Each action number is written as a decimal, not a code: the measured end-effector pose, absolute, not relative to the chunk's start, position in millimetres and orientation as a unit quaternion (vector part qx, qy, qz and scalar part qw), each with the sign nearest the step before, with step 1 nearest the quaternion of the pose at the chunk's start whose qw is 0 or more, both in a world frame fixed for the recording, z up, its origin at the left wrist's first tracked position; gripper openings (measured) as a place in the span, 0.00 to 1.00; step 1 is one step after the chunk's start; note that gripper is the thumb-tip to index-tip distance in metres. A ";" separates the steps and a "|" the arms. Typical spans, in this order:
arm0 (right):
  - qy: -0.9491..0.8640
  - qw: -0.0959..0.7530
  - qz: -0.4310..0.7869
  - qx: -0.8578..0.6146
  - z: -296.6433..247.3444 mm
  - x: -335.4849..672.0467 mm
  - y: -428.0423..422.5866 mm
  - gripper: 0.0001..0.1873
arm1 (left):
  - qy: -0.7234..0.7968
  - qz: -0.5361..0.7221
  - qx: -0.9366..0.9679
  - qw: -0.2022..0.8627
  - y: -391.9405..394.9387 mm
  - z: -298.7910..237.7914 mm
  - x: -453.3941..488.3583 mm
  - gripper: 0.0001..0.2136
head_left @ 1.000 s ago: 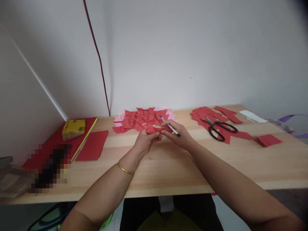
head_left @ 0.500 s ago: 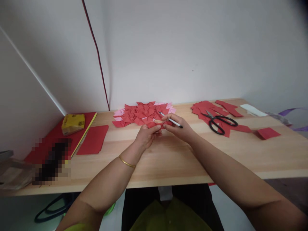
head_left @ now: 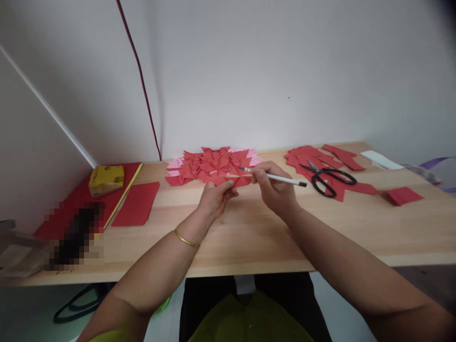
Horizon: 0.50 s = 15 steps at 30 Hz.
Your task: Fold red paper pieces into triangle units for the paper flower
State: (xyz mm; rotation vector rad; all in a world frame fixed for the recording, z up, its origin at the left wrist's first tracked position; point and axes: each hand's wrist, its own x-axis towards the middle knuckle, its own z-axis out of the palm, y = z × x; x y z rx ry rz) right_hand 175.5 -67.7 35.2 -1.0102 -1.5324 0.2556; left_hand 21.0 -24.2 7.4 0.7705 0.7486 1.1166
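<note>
My left hand [head_left: 214,198] pinches a small folded red paper piece [head_left: 239,181] just above the wooden table [head_left: 249,237]. My right hand [head_left: 276,190] grips a white pencil [head_left: 274,177] that lies almost level, its tip pointing left at the paper. Just behind both hands lies a heap of folded red and pink paper pieces [head_left: 210,165].
Black scissors [head_left: 329,179] rest on red paper offcuts [head_left: 313,161] at the right, with a red square [head_left: 404,195] and a white slip [head_left: 383,160] beyond. A red sheet [head_left: 137,203], a yellow packet [head_left: 106,179] and a blurred dark object [head_left: 73,235] lie at the left.
My right hand has turned the pencil from slanting to nearly level and shifted slightly right. The left hand still holds the red piece.
</note>
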 end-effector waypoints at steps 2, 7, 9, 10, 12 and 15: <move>-0.658 0.600 0.127 -0.437 34.0 171.8 -69.8 0.14 | 0.339 0.506 0.348 0.713 -24.0 6.8 21.0 0.10; -0.730 0.544 0.110 -0.398 30.7 163.7 -70.2 0.13 | 0.310 0.500 0.369 0.720 -22.2 2.9 19.2 0.07; -0.750 0.517 0.081 -0.404 29.2 162.0 -69.4 0.11 | 0.297 0.504 0.373 0.720 -21.9 1.8 18.7 0.07; -0.746 0.511 0.078 -0.420 28.5 161.5 -69.0 0.09 | 0.295 0.507 0.372 0.720 -22.0 1.7 18.6 0.07; -0.720 0.511 0.100 -0.458 27.3 161.1 -68.2 0.08 | 0.300 0.504 0.367 0.722 -22.6 2.5 18.8 0.08; -0.693 0.514 0.139 -0.485 26.0 160.9 -67.3 0.10 | 0.308 0.495 0.362 0.727 -24.0 4.7 19.6 0.07</move>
